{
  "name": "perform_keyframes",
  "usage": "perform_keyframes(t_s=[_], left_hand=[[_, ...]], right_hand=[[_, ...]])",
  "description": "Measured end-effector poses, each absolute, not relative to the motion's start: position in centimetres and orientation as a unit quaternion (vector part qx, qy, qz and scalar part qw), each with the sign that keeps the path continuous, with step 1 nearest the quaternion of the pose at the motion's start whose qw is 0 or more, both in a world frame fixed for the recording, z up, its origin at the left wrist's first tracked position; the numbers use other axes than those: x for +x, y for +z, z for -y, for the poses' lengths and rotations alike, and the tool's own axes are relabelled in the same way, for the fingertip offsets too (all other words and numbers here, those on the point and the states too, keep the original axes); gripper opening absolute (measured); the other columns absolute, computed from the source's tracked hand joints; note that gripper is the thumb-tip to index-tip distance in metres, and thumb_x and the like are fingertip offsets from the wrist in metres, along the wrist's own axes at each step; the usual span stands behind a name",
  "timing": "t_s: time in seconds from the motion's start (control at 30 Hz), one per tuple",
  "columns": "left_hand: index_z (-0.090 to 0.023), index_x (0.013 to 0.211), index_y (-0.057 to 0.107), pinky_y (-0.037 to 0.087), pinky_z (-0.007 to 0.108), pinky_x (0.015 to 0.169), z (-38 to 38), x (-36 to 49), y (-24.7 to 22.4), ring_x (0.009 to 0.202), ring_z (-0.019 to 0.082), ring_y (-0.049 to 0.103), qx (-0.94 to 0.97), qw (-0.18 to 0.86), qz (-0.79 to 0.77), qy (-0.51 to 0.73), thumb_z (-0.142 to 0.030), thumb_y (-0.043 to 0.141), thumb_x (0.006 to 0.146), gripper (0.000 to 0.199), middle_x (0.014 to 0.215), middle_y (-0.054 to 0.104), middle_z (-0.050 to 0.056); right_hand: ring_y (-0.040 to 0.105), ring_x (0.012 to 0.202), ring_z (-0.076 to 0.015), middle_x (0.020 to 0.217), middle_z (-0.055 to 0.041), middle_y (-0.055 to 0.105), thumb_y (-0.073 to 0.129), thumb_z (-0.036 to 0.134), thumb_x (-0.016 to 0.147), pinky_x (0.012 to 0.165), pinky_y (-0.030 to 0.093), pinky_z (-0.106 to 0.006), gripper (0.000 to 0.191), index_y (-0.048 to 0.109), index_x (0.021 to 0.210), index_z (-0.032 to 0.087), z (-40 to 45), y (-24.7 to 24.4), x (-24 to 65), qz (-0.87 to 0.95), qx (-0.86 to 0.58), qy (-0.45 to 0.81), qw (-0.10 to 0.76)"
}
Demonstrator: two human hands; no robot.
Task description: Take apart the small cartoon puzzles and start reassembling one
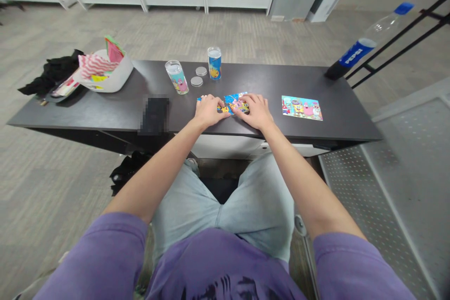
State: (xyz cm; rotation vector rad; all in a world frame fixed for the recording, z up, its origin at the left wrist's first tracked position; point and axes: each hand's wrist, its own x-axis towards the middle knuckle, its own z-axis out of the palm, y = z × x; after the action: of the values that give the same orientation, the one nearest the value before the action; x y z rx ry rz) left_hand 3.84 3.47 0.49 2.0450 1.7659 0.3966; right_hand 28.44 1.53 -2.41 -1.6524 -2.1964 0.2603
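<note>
On the dark tabletop, between my hands, lies a small jigsaw puzzle (230, 99) with a blue, yellow and pink cartoon print. My left hand (210, 111) grips its left part, thumb pointing inward and fingers curved over the far side. From the right, my right hand (256, 111) holds the other part, its thumb and fingers bent round the pieces. Both hands cover much of the picture, so the joins between pieces are hard to make out. A flat cartoon picture card (301, 108) lies to the right, apart from my right hand.
Behind the puzzle stand two clear printed cylinders (176, 77) (214, 63), with two silver lids (197, 81) between them. A white basket (117, 79) of cloths and black fabric (58, 72) sit at left. A blurred dark object (154, 115) lies nearer. A Pepsi bottle (355, 54) stands at right.
</note>
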Motion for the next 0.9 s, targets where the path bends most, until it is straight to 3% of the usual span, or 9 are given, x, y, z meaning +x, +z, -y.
perform_keyframes(t_s=[0.1, 0.27, 0.5, 0.7, 0.8, 0.9], left_hand=[[-0.030, 0.113, 0.085, 0.045, 0.059, 0.143, -3.8, 4.2, 0.4, 0.163, 0.047, 0.068, 0.732, 0.209, -0.636, 0.130, -0.041, 0.109, 0.101, 0.029, 0.154, 0.086, 0.012], [-0.031, 0.121, 0.081, 0.047, 0.054, 0.134, -4.7, 4.1, 0.5, 0.135, 0.038, 0.083, 0.727, 0.240, -0.631, 0.122, -0.036, 0.110, 0.098, 0.037, 0.137, 0.093, 0.003], [-0.029, 0.102, 0.076, 0.047, 0.057, 0.134, -5.7, 3.5, 0.8, 0.150, 0.046, 0.077, 0.723, 0.244, -0.636, 0.115, -0.034, 0.116, 0.083, 0.045, 0.138, 0.091, 0.007], [-0.030, 0.110, 0.071, 0.057, 0.051, 0.127, -6.2, 2.5, 0.8, 0.124, 0.034, 0.084, 0.719, 0.255, -0.633, 0.129, -0.024, 0.112, 0.088, 0.046, 0.119, 0.090, 0.001], [-0.029, 0.119, 0.077, 0.065, 0.045, 0.115, -6.4, 2.2, 0.9, 0.117, 0.032, 0.084, 0.722, 0.249, -0.630, 0.141, -0.014, 0.103, 0.094, 0.039, 0.125, 0.090, 0.005], [-0.027, 0.131, 0.081, 0.067, 0.046, 0.120, -6.4, 1.9, 1.1, 0.126, 0.032, 0.085, 0.727, 0.222, -0.632, 0.151, -0.013, 0.092, 0.103, 0.033, 0.146, 0.086, 0.012]], right_hand=[[0.064, 0.166, -0.0540, 0.183, -0.0198, 0.076, 0.076, 0.061, 0.121, 0.141, 0.052, -0.073, 0.062, 0.082, 0.170, 0.023, -1.5, -2.4, 28.4, 0.779, -0.588, 0.096, 0.194], [0.064, 0.165, -0.0535, 0.181, -0.0206, 0.077, 0.079, 0.063, 0.120, 0.141, 0.050, -0.072, 0.062, 0.083, 0.168, 0.023, -1.7, -2.6, 28.3, 0.776, -0.590, 0.100, 0.200], [0.065, 0.164, -0.0538, 0.179, -0.0214, 0.077, 0.080, 0.060, 0.121, 0.140, 0.052, -0.072, 0.061, 0.082, 0.168, 0.022, -1.8, -2.7, 28.4, 0.778, -0.588, 0.096, 0.197], [0.062, 0.171, -0.0569, 0.186, -0.0241, 0.072, 0.083, 0.059, 0.118, 0.143, 0.052, -0.075, 0.068, 0.080, 0.174, 0.021, -2.0, -2.9, 28.4, 0.772, -0.601, 0.083, 0.190], [0.058, 0.177, -0.0604, 0.194, -0.0277, 0.065, 0.085, 0.059, 0.115, 0.147, 0.049, -0.079, 0.082, 0.074, 0.183, 0.016, -2.1, -3.0, 28.3, 0.763, -0.615, 0.079, 0.181], [0.061, 0.175, -0.0598, 0.192, -0.0275, 0.067, 0.083, 0.057, 0.114, 0.147, 0.050, -0.078, 0.084, 0.073, 0.185, 0.013, -2.2, -3.0, 28.3, 0.763, -0.615, 0.084, 0.180]])
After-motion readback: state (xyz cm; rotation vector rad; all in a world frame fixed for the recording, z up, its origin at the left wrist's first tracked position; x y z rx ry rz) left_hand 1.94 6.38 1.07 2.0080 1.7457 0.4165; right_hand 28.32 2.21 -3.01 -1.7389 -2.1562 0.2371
